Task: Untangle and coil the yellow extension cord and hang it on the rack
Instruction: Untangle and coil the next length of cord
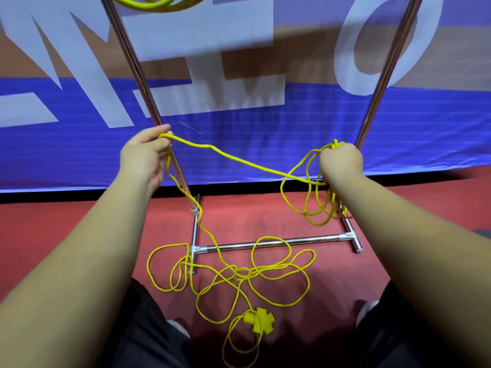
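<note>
A yellow extension cord (239, 162) stretches between my hands. My left hand (144, 155) pinches the strand beside the rack's left post. My right hand (340, 162) grips several gathered loops that hang down to about knee height by the right post. From my left hand the cord drops to a tangled pile (239, 274) on the red floor. Its yellow multi-way socket end (259, 320) lies near my feet. The metal rack (271, 244) stands in front of me, its base bar crossing under the loose loops. Another yellow coil (156, 4) hangs at the top edge.
A blue banner with large white letters (265, 144) stands right behind the rack. The floor (79, 224) is red carpet. My dark trouser legs and shoes (368, 312) flank the cord pile at the bottom.
</note>
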{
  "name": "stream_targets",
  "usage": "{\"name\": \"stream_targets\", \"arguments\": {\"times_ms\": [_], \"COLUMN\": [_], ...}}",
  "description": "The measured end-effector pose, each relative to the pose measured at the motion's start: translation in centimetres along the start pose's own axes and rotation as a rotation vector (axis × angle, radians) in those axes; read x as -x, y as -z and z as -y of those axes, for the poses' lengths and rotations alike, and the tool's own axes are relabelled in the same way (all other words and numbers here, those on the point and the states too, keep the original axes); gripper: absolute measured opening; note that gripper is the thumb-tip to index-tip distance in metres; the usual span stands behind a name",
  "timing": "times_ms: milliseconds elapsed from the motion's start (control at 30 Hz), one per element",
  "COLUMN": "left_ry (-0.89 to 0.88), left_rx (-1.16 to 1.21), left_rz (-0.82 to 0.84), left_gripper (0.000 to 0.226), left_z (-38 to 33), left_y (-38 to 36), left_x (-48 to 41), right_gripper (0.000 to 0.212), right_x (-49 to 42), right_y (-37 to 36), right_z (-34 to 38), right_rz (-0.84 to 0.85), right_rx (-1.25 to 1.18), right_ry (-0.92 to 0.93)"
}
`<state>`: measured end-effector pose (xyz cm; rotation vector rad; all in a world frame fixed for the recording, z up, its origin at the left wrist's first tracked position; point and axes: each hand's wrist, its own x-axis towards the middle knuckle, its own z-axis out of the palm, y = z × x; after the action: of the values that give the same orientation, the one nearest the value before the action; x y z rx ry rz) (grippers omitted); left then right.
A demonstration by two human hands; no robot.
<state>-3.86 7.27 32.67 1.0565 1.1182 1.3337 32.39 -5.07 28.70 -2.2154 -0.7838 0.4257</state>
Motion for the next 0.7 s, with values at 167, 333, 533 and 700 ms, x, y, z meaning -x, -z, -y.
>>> {"name": "stream_targets", "arguments": {"times_ms": [167, 333, 533, 700], "left_ry": [-0.213, -0.23, 0.385, 0.607], "left_rx": [-1.08, -2.093, -1.443, -0.963], "left_rz": [0.11, 0.833, 1.428, 1.671], "left_gripper": [0.026, 0.014, 0.03, 0.01], "left_z": [1.5, 5.4, 8.9, 8.8], "left_y": [-0.2, -1.5, -3.2, -2.1], "left_x": [-0.1, 2.2, 7.7, 7.7], "right_gripper": [0.021, 0.004, 0.02, 0.012], "right_x": [0.6, 1.3, 1.5, 1.0], "right_y": [-0.1, -0.5, 0.0, 0.0], "right_z": [0.7, 1.5, 2.2, 1.9], "right_rz": [0.08, 0.206, 0.271, 0.257], "right_rx": [-0.171, -0.677, -0.78, -0.767], "right_ry": [-0.018, -0.117, -0.082, -0.081]}}
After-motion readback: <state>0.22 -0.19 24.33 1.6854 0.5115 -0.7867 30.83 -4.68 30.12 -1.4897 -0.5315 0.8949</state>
